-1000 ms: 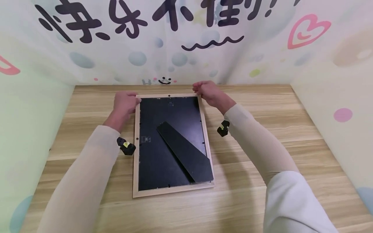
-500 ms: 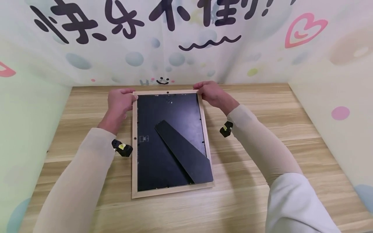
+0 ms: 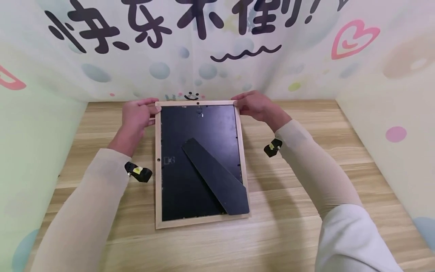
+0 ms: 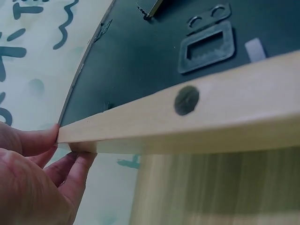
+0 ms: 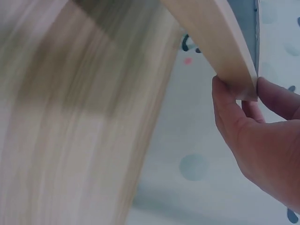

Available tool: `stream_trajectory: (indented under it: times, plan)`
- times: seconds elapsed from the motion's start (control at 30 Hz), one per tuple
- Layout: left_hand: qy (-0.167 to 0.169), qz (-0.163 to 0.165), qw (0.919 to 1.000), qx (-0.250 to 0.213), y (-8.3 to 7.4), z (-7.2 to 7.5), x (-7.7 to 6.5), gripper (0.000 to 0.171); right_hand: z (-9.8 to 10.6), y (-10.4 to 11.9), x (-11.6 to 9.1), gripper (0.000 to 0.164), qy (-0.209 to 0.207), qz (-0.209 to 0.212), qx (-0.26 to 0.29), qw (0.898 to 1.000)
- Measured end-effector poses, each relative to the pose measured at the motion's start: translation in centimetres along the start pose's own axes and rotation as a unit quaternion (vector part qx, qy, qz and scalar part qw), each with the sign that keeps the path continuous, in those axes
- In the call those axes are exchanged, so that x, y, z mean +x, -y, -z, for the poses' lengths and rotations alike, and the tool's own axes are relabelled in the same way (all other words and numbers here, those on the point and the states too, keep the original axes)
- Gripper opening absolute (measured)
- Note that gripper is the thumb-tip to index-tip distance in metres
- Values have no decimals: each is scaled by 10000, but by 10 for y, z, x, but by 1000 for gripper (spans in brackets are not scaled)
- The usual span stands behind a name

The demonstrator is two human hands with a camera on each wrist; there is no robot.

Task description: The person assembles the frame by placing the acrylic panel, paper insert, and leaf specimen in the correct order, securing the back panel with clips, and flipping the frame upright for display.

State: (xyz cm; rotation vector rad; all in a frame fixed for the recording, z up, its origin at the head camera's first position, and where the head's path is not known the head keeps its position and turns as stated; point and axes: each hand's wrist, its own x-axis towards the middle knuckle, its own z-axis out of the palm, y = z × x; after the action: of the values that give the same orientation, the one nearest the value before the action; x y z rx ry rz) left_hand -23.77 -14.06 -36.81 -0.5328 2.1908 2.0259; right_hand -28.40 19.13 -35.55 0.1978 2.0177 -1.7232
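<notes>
A picture frame [image 3: 180, 181] shows its black back, edged in pale wood, with its far edge raised off the table. Across the back slants a black easel stand leg [image 3: 217, 177]. My left hand [image 3: 136, 117] grips the far left corner, thumb on the back and fingers underneath. At the far right corner, my right hand [image 3: 256, 105] pinches the wood between thumb and fingers. The left wrist view shows a metal hanger [image 4: 206, 49] and a dark round hole [image 4: 186, 100] in the wooden edge. The frame's front faces down and is hidden.
Beneath lies a wood-grain table [image 3: 299, 181]. A white printed cloth wall [image 3: 129, 75] with dark lettering stands right behind the frame, and pale side walls rise at left and right. A small black device [image 3: 138, 172] sits at each wrist.
Both hands have lifted the far edge of the picture frame a little higher, tilting it up while its near edge stays low. My right hand's grip on the corner shows more fully.
</notes>
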Motion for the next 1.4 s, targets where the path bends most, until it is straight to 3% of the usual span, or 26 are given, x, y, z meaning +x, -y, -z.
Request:
stream_trajectory:
  times: [0.33, 0.53, 0.97, 1.27, 1.4]
  plan:
    - [-59, -547, 9973, -490, -20, 4, -4, 33, 4, 24, -16, 31, -159, 374, -147, 9991]
    - [-164, -884, 9925, -823, -29, 4, -7, 27, 5, 35, -20, 33, -196, 619, 28, 9979]
    - [-526, -1366, 9871, -648, -55, 5, -16, 26, 8, 64, -34, 35, -248, 1025, 563, 9928]
    - [-594, -1914, 9719, -1234, -70, 4, -23, 26, 12, 80, -48, 26, -228, 1599, 1023, 9816]
    - [-677, -2242, 9648, -1198, -76, 1, -28, 25, 14, 86, -54, 23, -224, 1802, 1319, 9745]
